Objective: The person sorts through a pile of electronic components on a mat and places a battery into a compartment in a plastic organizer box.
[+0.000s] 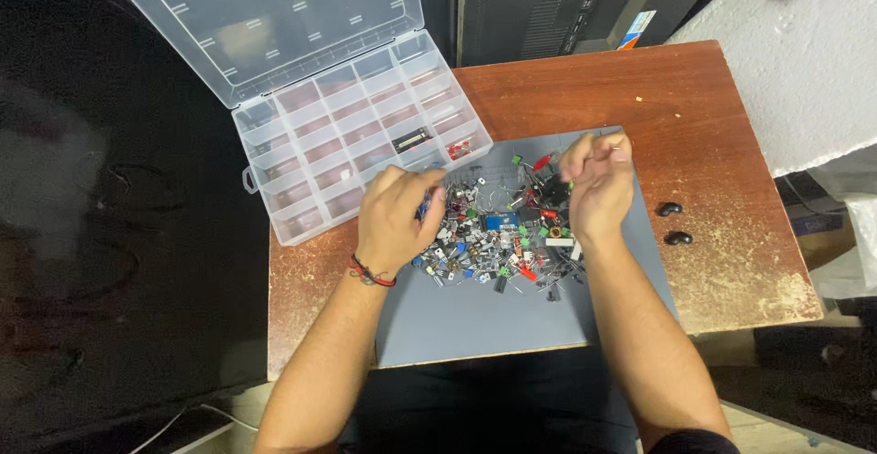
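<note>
Sorting electronic parts (498, 235) with both hands (398, 216)

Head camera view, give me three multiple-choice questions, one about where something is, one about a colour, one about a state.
1. Where does the parts pile lie?
A. on the grey mat
B. inside the organizer
C. on the floor

2. What colour is the band on the left wrist?
A. blue
B. red and black
C. yellow

3. How is the organizer's lid?
A. shut
B. taken off
C. swung open

Answers:
1. A, the small parts are heaped on the mat between the left hand and the right hand.
2. B, a red and black cord circles that wrist.
3. C, the clear lid lies back from the compartments, apparently still joined at the rear edge.
</note>
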